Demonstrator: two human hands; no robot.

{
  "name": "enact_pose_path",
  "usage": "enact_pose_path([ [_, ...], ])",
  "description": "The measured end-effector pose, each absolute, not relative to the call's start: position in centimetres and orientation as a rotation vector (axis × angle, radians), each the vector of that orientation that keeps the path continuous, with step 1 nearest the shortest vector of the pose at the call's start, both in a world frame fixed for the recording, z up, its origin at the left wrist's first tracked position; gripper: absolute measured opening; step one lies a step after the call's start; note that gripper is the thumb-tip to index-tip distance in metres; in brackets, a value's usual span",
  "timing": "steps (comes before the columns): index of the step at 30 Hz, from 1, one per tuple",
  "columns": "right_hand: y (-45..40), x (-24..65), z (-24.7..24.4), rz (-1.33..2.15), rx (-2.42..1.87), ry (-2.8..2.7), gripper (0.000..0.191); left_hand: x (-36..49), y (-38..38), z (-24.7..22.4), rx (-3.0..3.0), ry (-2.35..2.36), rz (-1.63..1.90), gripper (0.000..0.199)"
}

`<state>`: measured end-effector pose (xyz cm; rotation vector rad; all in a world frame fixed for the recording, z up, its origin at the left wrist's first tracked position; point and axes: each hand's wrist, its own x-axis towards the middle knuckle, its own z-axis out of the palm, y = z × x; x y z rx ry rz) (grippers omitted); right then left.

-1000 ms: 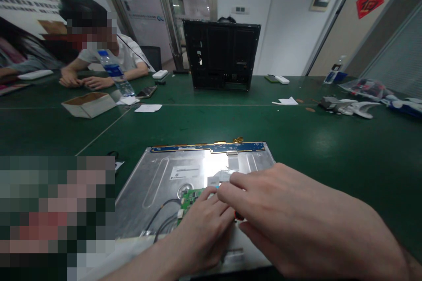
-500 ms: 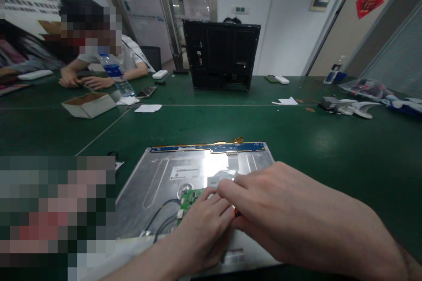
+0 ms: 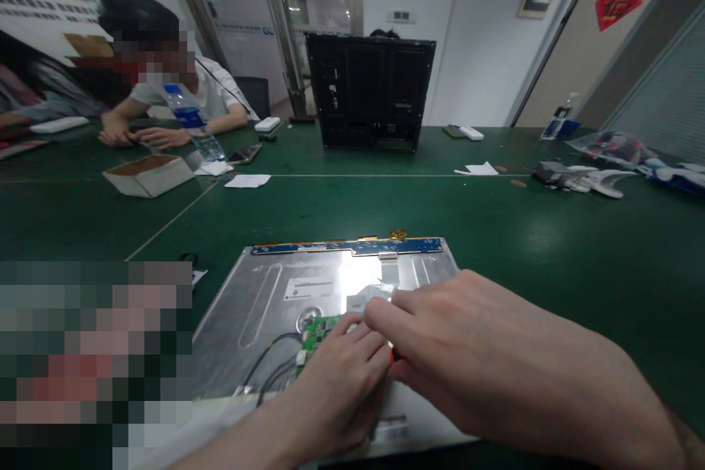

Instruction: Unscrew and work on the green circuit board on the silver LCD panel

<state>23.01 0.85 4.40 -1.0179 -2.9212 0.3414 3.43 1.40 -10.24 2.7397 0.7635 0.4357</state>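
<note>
A metal display panel (image 3: pixel 264 294) lies on the green table, with a blue circuit strip (image 3: pixel 330 247) along its far edge. On it sits a green circuit board (image 3: pixel 318 332) with dark cables (image 3: pixel 269 352) at its left. My left hand (image 3: pixel 352 374) rests over the board's right part, fingers bent together; what they hold, if anything, is hidden. Touching it, my right hand (image 3: pixel 440 345) is closed round a small red and black object (image 3: pixel 394 355), mostly covered by the fingers.
Across the table (image 3: pixel 297 205) stands a black monitor housing (image 3: pixel 369 95). An open box (image 3: pixel 148 175), a water bottle (image 3: pixel 192 121) and a phone (image 3: pixel 245 154) lie ahead left, near a seated person (image 3: pixel 181 99). Tools (image 3: pixel 578 178) and plastic bags (image 3: pixel 617 150) are at the right.
Both of my hands stay almost in the same place over the board. The seated person's head has shifted slightly.
</note>
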Motion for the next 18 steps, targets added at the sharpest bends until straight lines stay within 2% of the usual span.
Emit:
enact_pose_path([
  [3,0.8,22.9,4.5,0.355,-1.025,-2.926,0.028,3.5,1.4,-10.1,2.738,0.753,0.457,0.032],
  [9,0.7,22.5,5.5,0.418,-0.996,-2.971,0.03,3.3,1.5,-10.3,2.756,0.749,0.457,0.044],
  [18,0.8,23.0,4.6,0.34,-0.986,-2.938,0.03,3.5,1.4,-9.9,2.743,0.737,0.475,0.032],
])
